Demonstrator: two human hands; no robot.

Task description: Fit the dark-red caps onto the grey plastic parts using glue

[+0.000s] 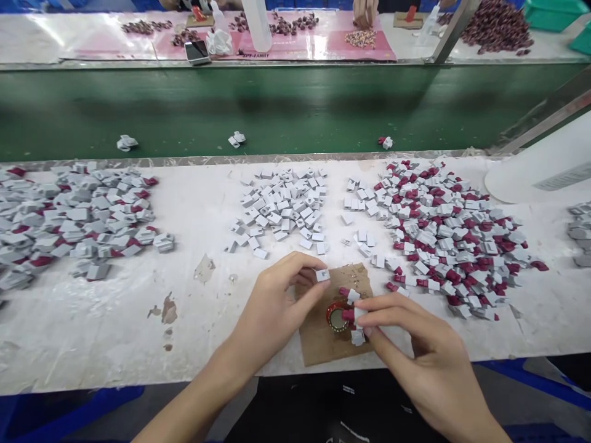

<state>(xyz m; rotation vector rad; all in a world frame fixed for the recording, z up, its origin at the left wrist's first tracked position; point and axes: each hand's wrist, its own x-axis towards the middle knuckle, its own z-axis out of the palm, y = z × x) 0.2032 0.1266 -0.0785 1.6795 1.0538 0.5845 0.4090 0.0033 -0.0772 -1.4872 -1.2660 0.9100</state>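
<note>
One left hand (272, 301) and one right hand (425, 338) work over the near counter (198, 326). The left fingers are pinched on one grey block (322, 275); the right fingers are closed around one grey-and-maroon piece (348, 315), its maroon end at the right rim of one red cap (329, 316); contact I cannot tell. The cap sits on one cardboard sheet (318, 344), with two more joined pieces (353, 296) beside it. Three large heaps lie beyond: left heap (78, 215), middle heap (286, 203) and right heap (443, 234), too many to count.

The counter is white and scuffed, with peeled patches. Past its far edge runs a green belt (286, 104) bearing three small clusters (237, 139); farther still is another counter (92, 37).

Bare surface stretches between the left and middle heaps and toward the near left edge. The cardboard reaches almost to the near edge; a white container (535, 166) bounds the far right.
</note>
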